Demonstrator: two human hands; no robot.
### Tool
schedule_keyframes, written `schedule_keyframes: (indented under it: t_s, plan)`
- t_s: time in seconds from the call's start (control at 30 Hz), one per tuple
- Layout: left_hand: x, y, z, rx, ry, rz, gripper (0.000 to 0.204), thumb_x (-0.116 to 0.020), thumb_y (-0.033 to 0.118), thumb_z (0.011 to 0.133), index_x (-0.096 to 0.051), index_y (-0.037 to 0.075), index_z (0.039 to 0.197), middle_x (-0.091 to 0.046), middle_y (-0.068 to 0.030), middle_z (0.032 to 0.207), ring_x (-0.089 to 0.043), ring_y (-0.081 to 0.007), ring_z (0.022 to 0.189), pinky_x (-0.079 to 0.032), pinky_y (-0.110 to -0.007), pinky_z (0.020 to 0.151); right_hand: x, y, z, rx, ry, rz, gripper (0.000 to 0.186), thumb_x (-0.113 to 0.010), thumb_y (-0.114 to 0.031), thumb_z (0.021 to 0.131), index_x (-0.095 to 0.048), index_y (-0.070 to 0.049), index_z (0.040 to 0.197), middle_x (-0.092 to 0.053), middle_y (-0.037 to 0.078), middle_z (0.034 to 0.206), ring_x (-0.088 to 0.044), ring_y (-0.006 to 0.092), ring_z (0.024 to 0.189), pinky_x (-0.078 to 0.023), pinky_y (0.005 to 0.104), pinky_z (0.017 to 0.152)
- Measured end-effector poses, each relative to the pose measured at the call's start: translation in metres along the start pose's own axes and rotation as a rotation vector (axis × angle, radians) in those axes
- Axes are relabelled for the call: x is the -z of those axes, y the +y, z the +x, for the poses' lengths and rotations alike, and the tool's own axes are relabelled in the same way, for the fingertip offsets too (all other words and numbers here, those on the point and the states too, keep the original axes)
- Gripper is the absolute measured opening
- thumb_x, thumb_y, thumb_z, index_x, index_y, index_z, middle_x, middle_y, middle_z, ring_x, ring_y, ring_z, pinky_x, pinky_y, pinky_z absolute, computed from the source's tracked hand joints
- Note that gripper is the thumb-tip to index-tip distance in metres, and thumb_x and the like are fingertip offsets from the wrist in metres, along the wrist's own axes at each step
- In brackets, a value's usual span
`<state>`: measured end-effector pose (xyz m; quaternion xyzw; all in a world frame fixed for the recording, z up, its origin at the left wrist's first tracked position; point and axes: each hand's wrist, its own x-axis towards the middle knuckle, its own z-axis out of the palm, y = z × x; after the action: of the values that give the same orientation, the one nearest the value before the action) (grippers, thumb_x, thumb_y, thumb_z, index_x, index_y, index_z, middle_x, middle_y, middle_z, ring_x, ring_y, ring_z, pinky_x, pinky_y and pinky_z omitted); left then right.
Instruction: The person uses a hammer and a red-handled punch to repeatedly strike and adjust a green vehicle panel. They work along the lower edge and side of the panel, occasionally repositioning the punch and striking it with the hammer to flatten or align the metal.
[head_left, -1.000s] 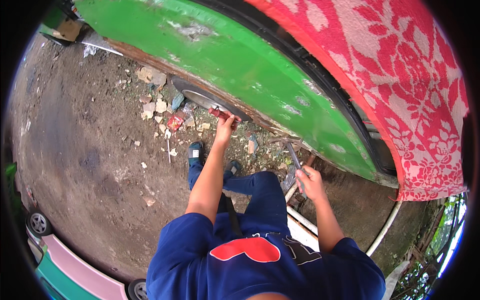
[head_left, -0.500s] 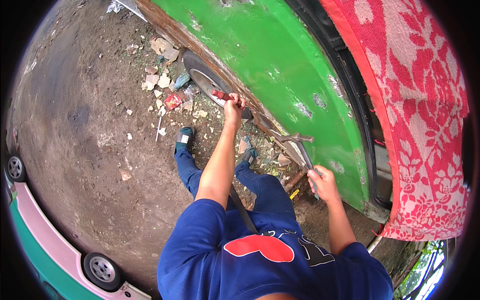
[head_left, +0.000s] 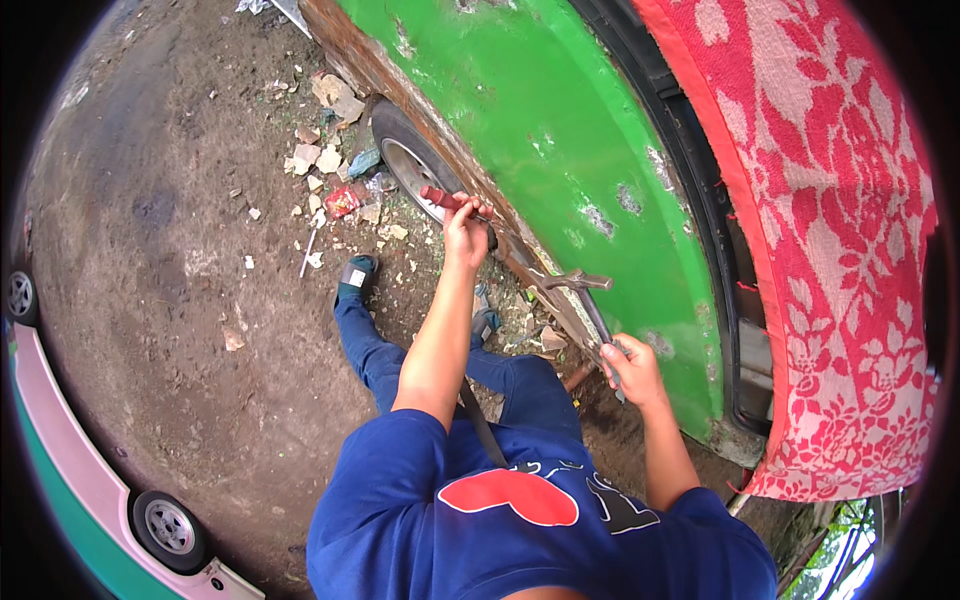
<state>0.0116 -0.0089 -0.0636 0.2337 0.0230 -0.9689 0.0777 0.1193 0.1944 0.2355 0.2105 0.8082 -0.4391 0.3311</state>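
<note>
My left hand (head_left: pixel 466 235) is wrapped round a tool with a red handle (head_left: pixel 438 197), its far end aimed at the rusty lower edge (head_left: pixel 505 205) of a green car body panel (head_left: pixel 520 130). What kind of tip it has cannot be made out. My right hand (head_left: pixel 632 372) grips a hammer (head_left: pixel 578 281) by its dark handle, the head raised up and away from me beside the panel. Hammer and red-handled tool are apart. Bare, scraped patches (head_left: pixel 597 220) mark the green paint.
A wheel (head_left: pixel 410 160) sits under the panel's edge. Broken chips (head_left: pixel 328 158) and a red wrapper (head_left: pixel 342 203) litter the dirt ground. A red patterned cloth (head_left: pixel 800 220) hangs over the car at right. A pink and green car (head_left: pixel 80 440) stands at left.
The hammer and my right hand have shifted slightly left and down in the view. My left hand keeps its hold at nearly the same place by the sill. The whole view has tilted a little.
</note>
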Motion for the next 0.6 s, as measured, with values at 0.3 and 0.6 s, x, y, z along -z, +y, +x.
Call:
schedule_keyframes:
  t_s: [0.3,0.6]
  plan:
    - [0.006,-0.004,-0.006,-0.086,0.077,-0.04,0.012,-0.055,0.006,0.095,-0.053,0.016,0.102,-0.052,-0.001,0.082,-0.052,-0.014,0.074,-0.049,-0.039,0.084,0.003,0.004,-0.006,-0.019,0.029,0.049,0.021,-0.062,-0.022,0.096,-0.061,-0.002,0.09,-0.054,0.0,0.062,-0.047,0.0057,0.048,-0.039,0.0218,0.043]
    - [-0.007,-0.005,-0.004,-0.069,0.152,-0.032,0.014,-0.055,0.006,0.095,-0.053,0.017,0.102,-0.057,-0.0013,0.092,-0.057,-0.0156,0.083,-0.05,-0.038,0.085,0.0,0.005,-0.012,-0.038,0.047,0.064,0.021,-0.062,-0.022,0.095,-0.06,-0.003,0.088,-0.054,-0.002,0.062,-0.047,0.0047,0.048,-0.039,0.0215,0.044]
